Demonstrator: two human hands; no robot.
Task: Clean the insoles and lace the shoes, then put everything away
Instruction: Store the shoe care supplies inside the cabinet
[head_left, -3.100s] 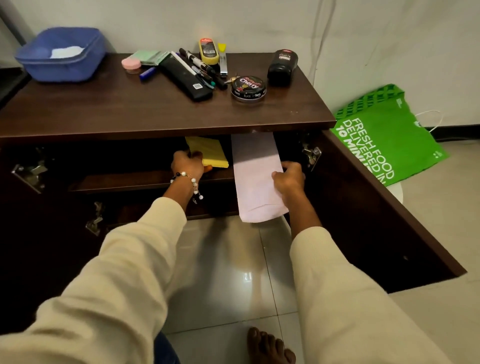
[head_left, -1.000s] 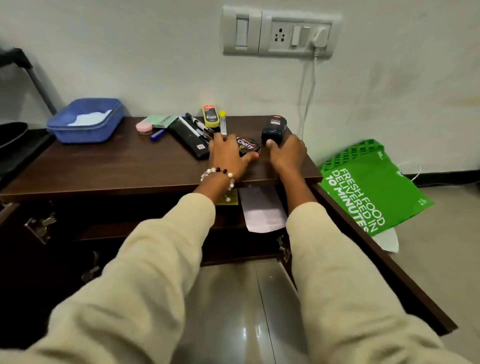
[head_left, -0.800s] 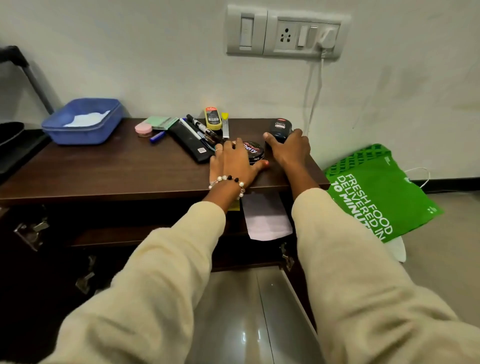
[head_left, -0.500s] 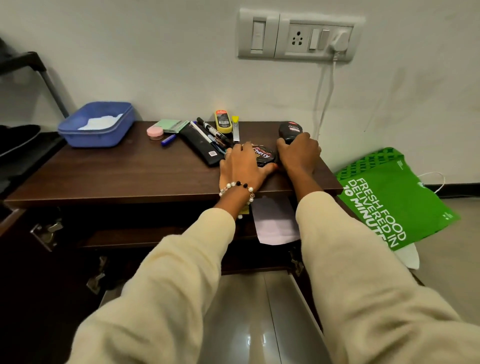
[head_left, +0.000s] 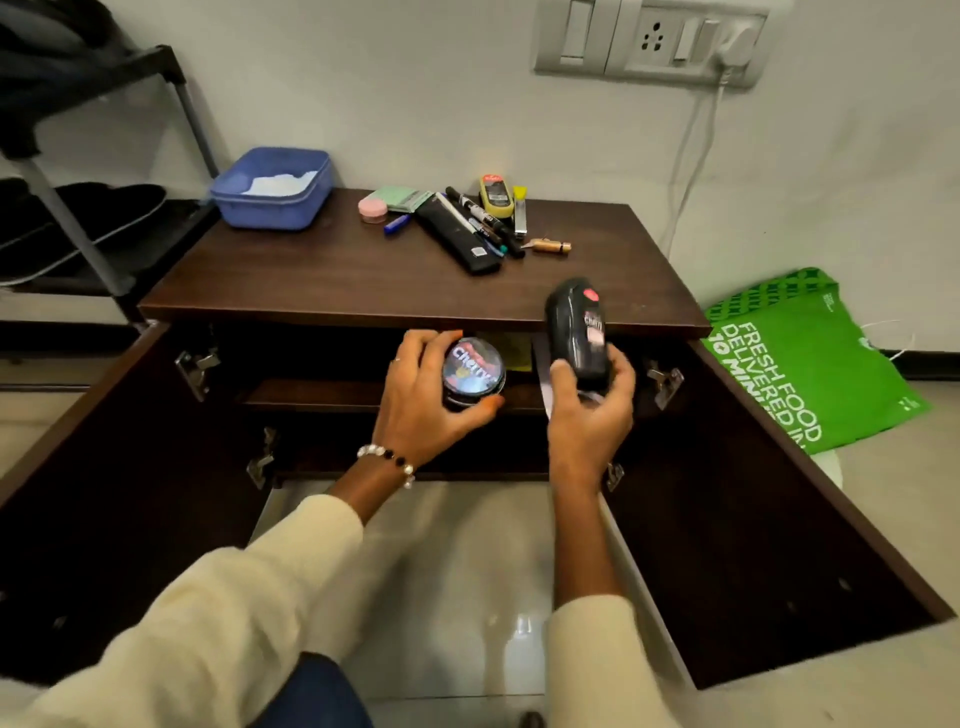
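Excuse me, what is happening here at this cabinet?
A person is putting shoe-care things away. The left hand holds a round polish tin, and the right hand holds a black polish bottle. Both are in front of the open cabinet, near its shelf. Pens and a blue tub remain on top.

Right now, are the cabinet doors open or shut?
Open: both cabinet doors swing outward, hinges exposed, inner shelf visible.
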